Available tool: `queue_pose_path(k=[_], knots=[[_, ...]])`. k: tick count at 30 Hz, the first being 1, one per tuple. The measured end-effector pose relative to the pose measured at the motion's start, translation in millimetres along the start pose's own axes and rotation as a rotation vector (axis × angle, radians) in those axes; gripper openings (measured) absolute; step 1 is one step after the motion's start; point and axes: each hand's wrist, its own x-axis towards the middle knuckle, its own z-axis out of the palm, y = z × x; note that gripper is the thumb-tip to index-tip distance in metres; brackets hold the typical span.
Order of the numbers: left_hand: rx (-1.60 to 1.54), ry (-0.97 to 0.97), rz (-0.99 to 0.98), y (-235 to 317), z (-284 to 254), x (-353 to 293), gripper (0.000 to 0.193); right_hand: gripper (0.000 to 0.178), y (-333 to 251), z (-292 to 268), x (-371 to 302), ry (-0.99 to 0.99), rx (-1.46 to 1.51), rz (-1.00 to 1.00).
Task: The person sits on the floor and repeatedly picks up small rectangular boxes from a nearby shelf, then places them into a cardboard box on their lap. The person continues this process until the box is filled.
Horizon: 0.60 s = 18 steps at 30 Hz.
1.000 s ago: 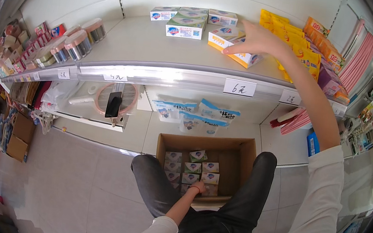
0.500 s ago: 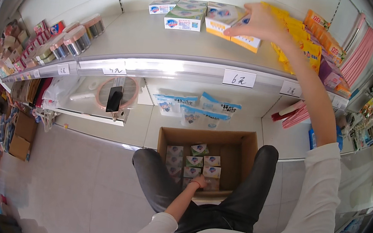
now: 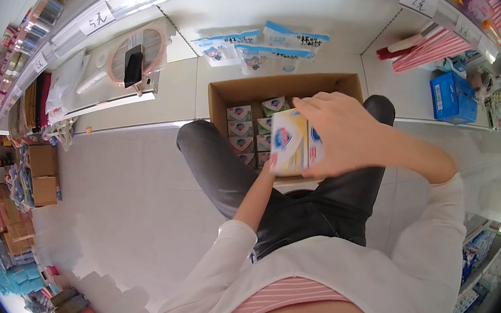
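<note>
Right hand point(image 3: 341, 133) curled shut round small white-blue-yellow box point(image 3: 290, 142), held above cardboard carton point(image 3: 223, 100), at 12 o'clock from lap. Left hand point(image 3: 272, 167) under box, mostly hidden; can't tell grip. Carton sat on floor between knees, easy to reach. More small boxes point(image 3: 241, 130) packed inside.

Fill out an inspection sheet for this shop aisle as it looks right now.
Surface: pale tiled floor; white lower shelf behind.
Job's things: small box, white, yellow and blue, held above an open cardboard carton with more small boxes inside.
Clutter: flat packets on the shelf; blue pack at right.
Hands: right hand grips the small box from above; left hand mostly hidden beneath it.
Cables: nothing seen.
Surroundings: stocked racks and cardboard boxes at left.
</note>
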Motion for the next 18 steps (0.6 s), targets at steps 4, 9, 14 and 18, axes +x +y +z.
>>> queue_pose_path(k=[4, 9, 14, 18], knots=[[-0.057, -0.352, -0.302, 7, -14, 17, 0.063, 0.077, 98, 113, 26, -0.061, 0.109, 0.634], [0.007, -0.394, -0.278, 11, -12, 14, 0.062, 0.076, 192, 244, 19, 0.035, 0.232, 1.106], [-0.077, -0.283, -0.183, -5, -7, 11, 0.073, 0.073, 192, 314, 7, 0.160, 0.481, 1.430], [-0.129, -0.269, -0.158, -6, -5, 9, 0.073, 0.071, 188, 343, 13, 0.262, 0.442, 1.503]])
